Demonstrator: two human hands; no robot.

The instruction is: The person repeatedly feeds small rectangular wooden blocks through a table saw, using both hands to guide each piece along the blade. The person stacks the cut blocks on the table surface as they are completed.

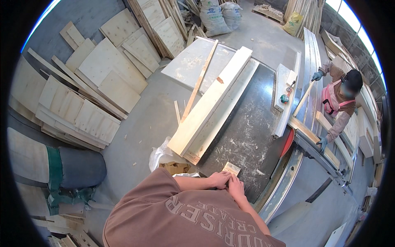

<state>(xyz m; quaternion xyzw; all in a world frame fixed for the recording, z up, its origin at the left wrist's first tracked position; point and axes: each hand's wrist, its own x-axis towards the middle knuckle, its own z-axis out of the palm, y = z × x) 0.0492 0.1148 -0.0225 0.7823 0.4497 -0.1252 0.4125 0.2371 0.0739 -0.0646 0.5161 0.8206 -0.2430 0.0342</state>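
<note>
A short pale wooden block (pixel 232 168) lies at the near edge of the dark saw table (pixel 251 144), right in front of my body. My left hand (pixel 219 180) is closed on its near left side, fingers bent over the wood. Beside it, almost touching, my right hand (pixel 235 187) is closed at the block's near end. My hands cover the near part of the block, so its full length is hidden. Sawdust and chips are scattered on the table beyond it.
Long boards (pixel 218 94) lie stacked along the table's left side. A white sack (pixel 162 155) of wood offcuts stands below them. To the right are a red guard (pixel 288 142), a metal fence (pixel 286 117) and a co-worker (pixel 339 92) handling wooden strips. Plywood sheets (pixel 111 68) lean at left.
</note>
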